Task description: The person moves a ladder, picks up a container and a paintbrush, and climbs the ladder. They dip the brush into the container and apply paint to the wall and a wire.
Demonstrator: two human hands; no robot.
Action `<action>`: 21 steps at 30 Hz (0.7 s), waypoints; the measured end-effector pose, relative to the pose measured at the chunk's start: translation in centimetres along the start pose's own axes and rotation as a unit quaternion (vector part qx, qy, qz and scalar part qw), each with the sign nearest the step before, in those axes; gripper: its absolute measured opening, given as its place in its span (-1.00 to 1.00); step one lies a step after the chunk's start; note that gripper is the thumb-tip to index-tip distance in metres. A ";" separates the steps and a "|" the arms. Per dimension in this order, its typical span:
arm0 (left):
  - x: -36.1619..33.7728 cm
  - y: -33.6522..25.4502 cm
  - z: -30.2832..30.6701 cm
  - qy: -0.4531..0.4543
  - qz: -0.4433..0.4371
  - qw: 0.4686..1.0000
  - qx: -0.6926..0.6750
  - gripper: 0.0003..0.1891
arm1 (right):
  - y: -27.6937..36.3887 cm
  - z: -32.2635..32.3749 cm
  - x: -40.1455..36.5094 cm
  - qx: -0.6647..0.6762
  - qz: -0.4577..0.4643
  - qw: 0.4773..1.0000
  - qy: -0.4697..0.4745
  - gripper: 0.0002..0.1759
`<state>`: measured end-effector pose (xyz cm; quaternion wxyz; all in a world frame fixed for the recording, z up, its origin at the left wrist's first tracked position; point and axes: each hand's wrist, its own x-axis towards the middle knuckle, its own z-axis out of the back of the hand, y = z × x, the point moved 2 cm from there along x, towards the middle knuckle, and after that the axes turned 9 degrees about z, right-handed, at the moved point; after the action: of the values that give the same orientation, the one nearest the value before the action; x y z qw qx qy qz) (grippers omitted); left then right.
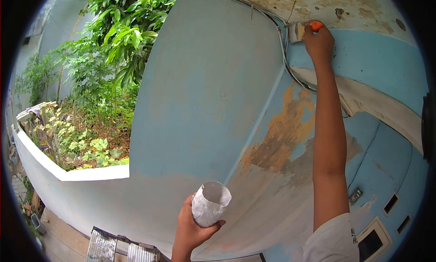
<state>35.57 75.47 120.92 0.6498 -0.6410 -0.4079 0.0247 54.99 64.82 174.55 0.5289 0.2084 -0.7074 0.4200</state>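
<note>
High at the upper right, my right hand (320, 44) grips a paintbrush (297, 33) with an orange handle. Its bristles are at the blue wall (363, 51), just under the stained ceiling and beside a bundle of cables (282, 39). Lower down, my left hand (193, 230) is wrapped round a white, paint-smeared cup (210, 207), held tilted with its mouth facing up. The inside of the cup looks whitish; how much paint is in it does not show.
Grey-brown bare patches (277, 144) mark the peeling wall. A ladder-like metal frame (102, 246) stands below at the left. Through a wall opening with a white ledge (97, 172) are green plants (97, 112). A switch or socket (355, 196) sits on the right wall.
</note>
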 end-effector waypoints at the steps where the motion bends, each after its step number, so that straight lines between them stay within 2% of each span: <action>1: 0.0 0.1 0.0 0.000 0.002 1.000 -0.001 -0.02 | 0.6 0.2 0.2 -0.038 0.021 0.999 -0.002 -0.78; 2: 0.1 0.2 0.0 0.000 -0.001 1.000 -0.002 -0.02 | 1.2 0.4 0.3 -0.078 0.041 0.996 -0.005 -0.78; 6: 0.1 0.2 0.2 -0.004 -0.003 1.000 0.009 -0.03 | 1.5 -0.2 -0.7 -0.077 0.056 0.995 0.013 -0.78; 8: 0.1 0.0 0.4 -0.007 0.002 1.000 0.000 -0.03 | 2.3 0.3 -1.8 -0.087 0.004 0.992 0.088 -0.79; 9: 0.0 0.0 0.4 -0.005 0.005 1.000 -0.005 -0.03 | 1.9 0.3 -1.7 -0.087 0.007 0.992 0.091 -0.79; 11: 0.1 -0.1 0.5 -0.009 0.004 1.000 -0.008 -0.02 | 0.7 0.9 -0.8 -0.008 -0.031 0.999 0.020 -0.79; 12: 0.1 0.0 0.5 -0.008 0.004 1.000 -0.007 -0.02 | 0.2 0.5 -0.5 -0.008 -0.032 0.999 0.019 -0.79; 14: 0.1 0.4 0.5 -0.003 0.008 1.000 -0.007 -0.02 | 1.2 0.4 0.0 -0.046 0.069 0.995 -0.050 -0.77; 15: 0.2 0.6 0.4 0.000 0.014 1.000 -0.008 -0.01 | 1.6 0.2 -0.3 -0.048 0.069 0.995 -0.050 -0.77; 17: 0.2 0.8 0.5 0.001 0.010 1.000 -0.002 -0.01 | 2.0 -0.2 -1.2 -0.039 0.062 0.997 0.034 -0.73; 18: 0.2 0.9 0.5 -0.003 0.005 1.000 0.003 -0.01 | 2.2 0.0 -1.4 -0.037 0.063 0.997 0.036 -0.73; 20: 0.2 0.7 0.7 -0.006 0.008 1.000 0.003 0.00 | 1.7 0.2 -1.5 -0.151 -0.012 0.976 0.159 -0.70; 21: 0.2 0.6 0.8 -0.006 0.009 1.000 0.006 0.00 | 1.4 0.4 -1.1 -0.149 -0.011 0.976 0.161 -0.70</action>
<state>35.52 76.31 120.39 0.6511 -0.6404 -0.4058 0.0367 54.11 65.15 172.95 0.6654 0.0645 -0.6652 0.3325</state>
